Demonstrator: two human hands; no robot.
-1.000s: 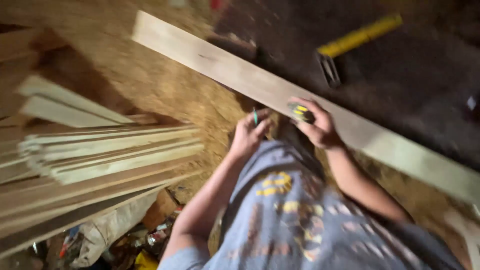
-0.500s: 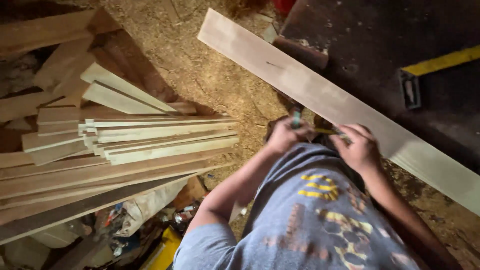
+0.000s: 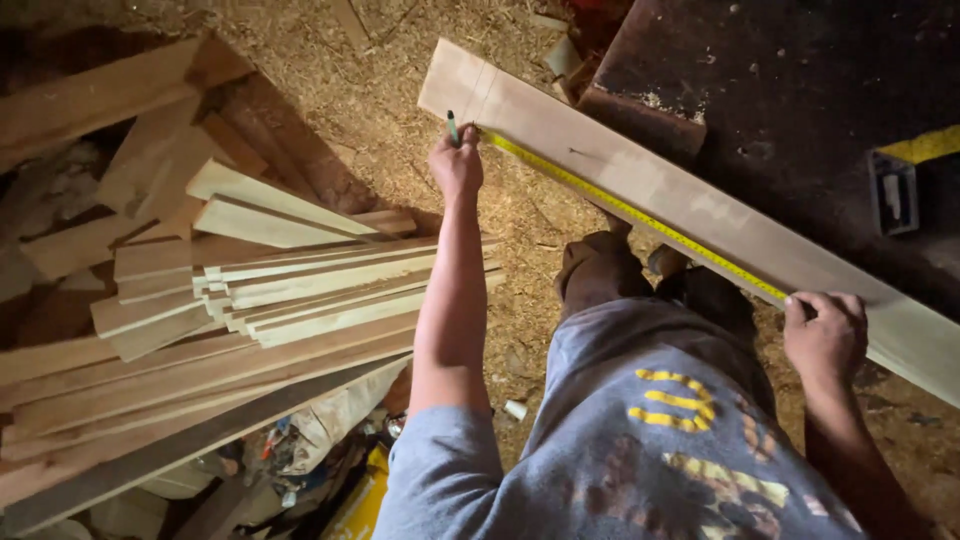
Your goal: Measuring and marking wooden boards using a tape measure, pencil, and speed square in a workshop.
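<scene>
A long pale wooden plank [image 3: 700, 215] lies slanted across a dark workbench [image 3: 800, 90] and the sawdust floor. A yellow tape measure blade [image 3: 640, 215] is stretched along the plank's near edge. My left hand [image 3: 457, 165] is stretched out near the plank's far end, holding a green pencil [image 3: 452, 127] and pinning the tape's tip there. My right hand [image 3: 825, 335] presses on the plank's near part, holding the other end of the tape; the tape's case is hidden under the fingers.
A stack of thin pale wooden slats [image 3: 300, 290] and longer boards [image 3: 150, 400] fills the left. Sawdust [image 3: 380, 90] covers the ground. A yellow-and-black square tool [image 3: 900, 185] lies on the bench at right. Clutter sits below the boards [image 3: 320, 440].
My hands were close together near my waist. Now the left arm has reached out to the plank's far end and the yellow tape is drawn out along the plank between both hands.
</scene>
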